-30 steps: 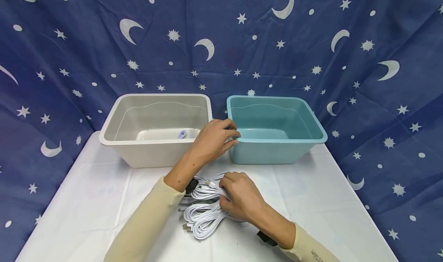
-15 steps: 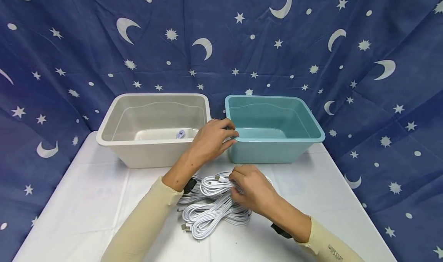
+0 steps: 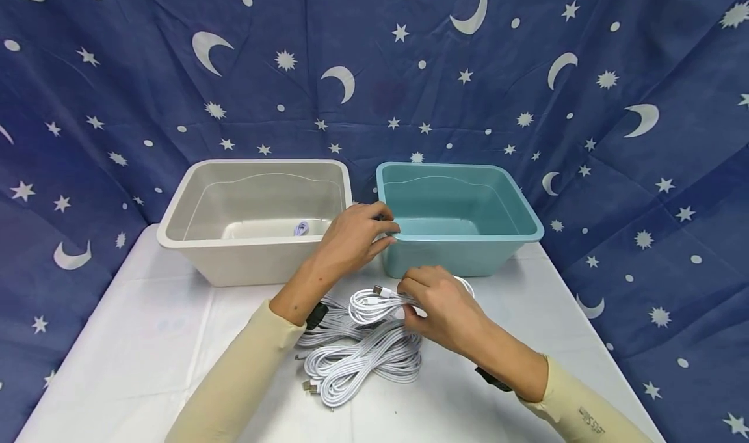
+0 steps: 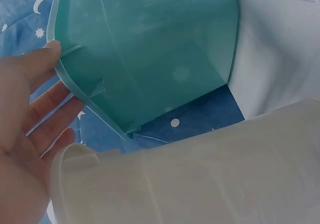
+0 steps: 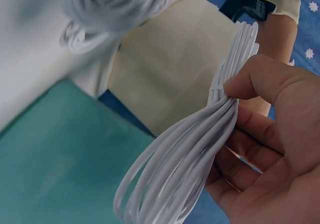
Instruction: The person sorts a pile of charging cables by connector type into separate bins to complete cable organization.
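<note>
My right hand (image 3: 447, 306) pinches a coiled white USB cable (image 3: 374, 303), lifted above a pile of similar white cables (image 3: 365, 358). The right wrist view shows thumb and fingers round the narrow tied middle of that cable's coil (image 5: 200, 129). My left hand (image 3: 359, 231) holds the near left corner of the teal bin (image 3: 468, 239). In the left wrist view the thumb (image 4: 50, 54) lies against the bin's rim, and the other fingers go behind it, their tips partly hidden.
A beige bin (image 3: 251, 261) stands left of the teal one, with a small bundled lilac cord (image 3: 301, 228) on its floor. Both bins sit at the back of a table with a white cloth (image 3: 140, 365), before a blue star-and-moon curtain (image 3: 386, 53).
My right hand has lifted the coiled cable off the pile, moving it up and to the right. The left hand has stayed at the teal bin's corner.
</note>
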### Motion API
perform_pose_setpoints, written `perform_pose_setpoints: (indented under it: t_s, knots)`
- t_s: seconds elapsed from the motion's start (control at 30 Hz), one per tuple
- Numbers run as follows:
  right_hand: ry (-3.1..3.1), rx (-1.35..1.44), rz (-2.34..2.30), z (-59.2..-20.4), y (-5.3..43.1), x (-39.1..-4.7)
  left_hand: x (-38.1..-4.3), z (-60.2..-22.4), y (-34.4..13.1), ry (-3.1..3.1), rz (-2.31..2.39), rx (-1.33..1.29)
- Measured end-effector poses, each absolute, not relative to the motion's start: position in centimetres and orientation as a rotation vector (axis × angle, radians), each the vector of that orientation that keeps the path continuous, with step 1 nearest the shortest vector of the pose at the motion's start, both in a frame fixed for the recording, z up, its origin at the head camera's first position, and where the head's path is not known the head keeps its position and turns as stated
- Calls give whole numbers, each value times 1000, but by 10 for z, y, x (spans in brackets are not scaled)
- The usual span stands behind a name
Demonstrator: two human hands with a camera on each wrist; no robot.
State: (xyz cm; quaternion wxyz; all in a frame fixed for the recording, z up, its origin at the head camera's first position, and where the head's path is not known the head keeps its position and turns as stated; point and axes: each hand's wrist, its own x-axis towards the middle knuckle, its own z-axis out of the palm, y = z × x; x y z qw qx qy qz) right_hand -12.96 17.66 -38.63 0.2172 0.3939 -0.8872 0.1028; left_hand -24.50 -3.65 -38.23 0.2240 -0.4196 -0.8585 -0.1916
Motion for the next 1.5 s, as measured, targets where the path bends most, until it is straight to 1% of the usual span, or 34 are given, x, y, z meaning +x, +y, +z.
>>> perform_pose_setpoints:
  t_s: [0.23, 0.43, 0.77, 0.97, 1.17, 1.5]
  knots:
    - [-2400, 1133, 249, -369, 194, -137, -244, -383, -36, -2415, -521, -1139]
    - [-2390, 1109, 221, -352, 211, -145, -244, -381, -34, -2435, -546, -1143]
    - [-2405, 1079, 230, -332, 228, -169, -243, -384, -38, -2482, -548, -1129]
    - [-2425, 1053, 253, -326, 236, -186, -243, -383, -36, -2483, -553, -1136]
    - [-2467, 1021, 256, -323, 242, -210, -245, -379, -36, -2479, -580, -1121]
    - [-2570, 998, 299, -335, 251, -242, -245, -378, -36, -2494, -598, -1130]
